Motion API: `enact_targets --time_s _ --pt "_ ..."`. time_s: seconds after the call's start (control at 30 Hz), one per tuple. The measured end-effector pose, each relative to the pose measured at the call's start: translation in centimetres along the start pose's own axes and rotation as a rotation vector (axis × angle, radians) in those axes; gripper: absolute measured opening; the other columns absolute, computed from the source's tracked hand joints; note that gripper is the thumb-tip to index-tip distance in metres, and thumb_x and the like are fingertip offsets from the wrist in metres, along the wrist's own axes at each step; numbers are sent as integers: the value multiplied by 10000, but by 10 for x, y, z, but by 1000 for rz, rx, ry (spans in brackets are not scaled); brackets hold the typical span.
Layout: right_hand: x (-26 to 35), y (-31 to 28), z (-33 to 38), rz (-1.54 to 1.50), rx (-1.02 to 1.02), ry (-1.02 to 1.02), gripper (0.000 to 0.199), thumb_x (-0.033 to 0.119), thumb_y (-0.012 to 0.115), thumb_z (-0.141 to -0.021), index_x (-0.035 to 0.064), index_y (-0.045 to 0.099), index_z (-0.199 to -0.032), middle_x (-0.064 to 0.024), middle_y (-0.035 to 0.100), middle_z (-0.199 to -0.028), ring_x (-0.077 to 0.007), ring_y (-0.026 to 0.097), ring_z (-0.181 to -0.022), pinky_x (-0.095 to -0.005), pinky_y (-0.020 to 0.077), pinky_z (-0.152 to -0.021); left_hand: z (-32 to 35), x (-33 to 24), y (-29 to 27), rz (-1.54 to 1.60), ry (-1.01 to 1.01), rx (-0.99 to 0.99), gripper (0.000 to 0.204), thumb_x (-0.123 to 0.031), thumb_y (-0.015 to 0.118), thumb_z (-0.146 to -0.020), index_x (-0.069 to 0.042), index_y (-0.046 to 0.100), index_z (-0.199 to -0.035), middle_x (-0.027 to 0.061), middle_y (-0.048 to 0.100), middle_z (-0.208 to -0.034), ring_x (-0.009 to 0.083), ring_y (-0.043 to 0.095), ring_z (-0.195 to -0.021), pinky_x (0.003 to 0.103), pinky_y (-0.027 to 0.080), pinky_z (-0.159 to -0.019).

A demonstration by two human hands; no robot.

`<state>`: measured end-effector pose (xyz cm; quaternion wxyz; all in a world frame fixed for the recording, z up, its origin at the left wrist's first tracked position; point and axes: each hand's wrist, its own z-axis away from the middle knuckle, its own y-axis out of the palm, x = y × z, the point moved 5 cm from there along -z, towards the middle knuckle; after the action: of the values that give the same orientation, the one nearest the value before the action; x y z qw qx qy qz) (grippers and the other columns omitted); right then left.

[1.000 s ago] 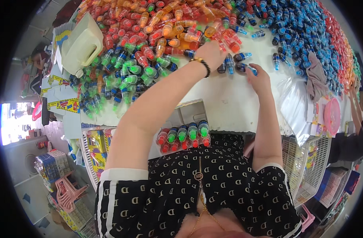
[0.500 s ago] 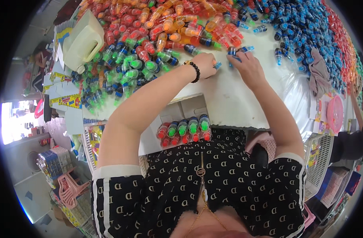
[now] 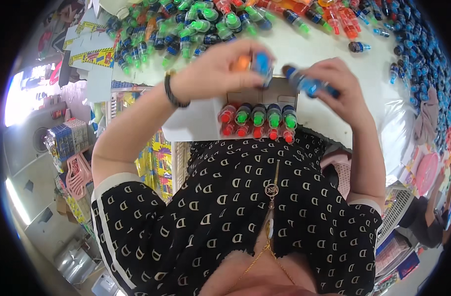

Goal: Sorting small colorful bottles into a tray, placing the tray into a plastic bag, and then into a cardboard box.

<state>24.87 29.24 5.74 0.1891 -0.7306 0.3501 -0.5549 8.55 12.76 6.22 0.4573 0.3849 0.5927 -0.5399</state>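
Note:
My left hand (image 3: 220, 69) is raised above a white cardboard box (image 3: 196, 126) and holds two small bottles, one orange (image 3: 242, 62) and one blue (image 3: 261, 64). My right hand (image 3: 336, 91) grips a blue bottle with a dark cap (image 3: 308, 84). The box at the table's near edge holds rows of small bottles (image 3: 257, 121) with red and green tops. A black band circles my left wrist (image 3: 172, 91).
The white table (image 3: 329, 54) carries heaps of small bottles: green and dark ones (image 3: 186, 24) at the far left, red ones (image 3: 339, 19) at the back, blue ones (image 3: 422, 54) at the right. Flat printed cartons (image 3: 95, 56) lie at the left. White baskets (image 3: 398, 212) stand at the right.
Both hands have pulled back from the far piles toward me, now holding bottles over the box. The view has tilted down toward my body.

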Motion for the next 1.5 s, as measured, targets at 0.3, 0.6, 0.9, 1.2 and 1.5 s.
enact_targets --time_s 0.3,0.6,0.9,1.2,1.5 --pt "26 77 1 -448 93 5 403 23 748 -720 68 666 -1112 -72 649 -1018 -265 593 -970 -339 478 -861 62 18 37 -499 27 122 447 -93 716 -767 -61 557 -1183 152 597 -1104 361 574 -1030 402 479 -908" --pt "23 73 22 -169 275 60 433 73 709 -786 68 604 -1207 -104 645 -1118 -311 602 -1053 -375 488 -908 50 21 42 -509 89 173 421 -168 682 -829 -49 540 -1207 146 603 -1155 327 586 -1067 408 479 -914" --pt "30 55 13 -123 173 145 315 92 621 -860 48 622 -1171 -125 625 -1194 -308 581 -1126 -377 467 -947 37 10 28 -361 -101 192 375 -196 639 -887 -26 564 -1212 170 628 -1118 329 606 -1045 374 483 -926" --pt "-117 -6 -47 364 -379 228 312 104 593 -896 69 605 -1206 -128 585 -1244 -304 527 -1185 -395 417 -1003 -42 8 -68 -367 -89 -198 338 -195 646 -877 -24 611 -1165 173 656 -1019 292 652 -907 346 522 -807" --pt "-126 9 -108 560 -501 174 332 168 655 -861 97 611 -1183 -141 595 -1169 -339 539 -1110 -420 400 -997 -104 47 -97 -957 -115 -309 271 -173 632 -879 -34 620 -1111 120 668 -1027 270 652 -941 376 528 -812"
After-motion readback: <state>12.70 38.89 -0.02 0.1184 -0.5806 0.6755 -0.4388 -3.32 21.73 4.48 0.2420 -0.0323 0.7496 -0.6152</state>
